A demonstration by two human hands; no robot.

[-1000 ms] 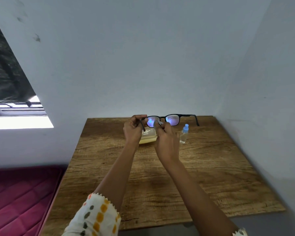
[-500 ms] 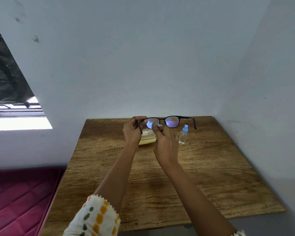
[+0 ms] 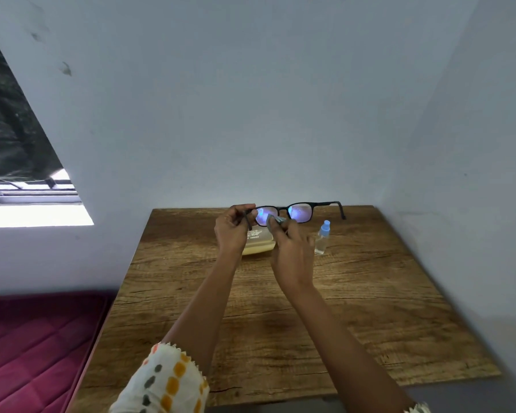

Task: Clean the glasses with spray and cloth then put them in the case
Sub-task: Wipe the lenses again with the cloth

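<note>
Black-framed glasses (image 3: 301, 212) with bluish reflecting lenses are held up over the far part of the wooden table (image 3: 370, 293). My left hand (image 3: 231, 231) pinches the frame at its left end. My right hand (image 3: 291, 251) pinches a small grey cloth (image 3: 276, 219) against the left lens. A pale yellow case (image 3: 258, 242) lies on the table behind my hands, partly hidden. A small clear spray bottle (image 3: 322, 238) with a blue cap stands to the right of my right hand.
Grey walls close the table in at the back and on the right. A maroon quilted mattress (image 3: 33, 347) lies lower down on the left. A bright window opening (image 3: 27, 210) is at the far left.
The glasses and both hands have stayed in almost the same spot. My right hand's fingers with the cloth have shifted slightly on the left lens.
</note>
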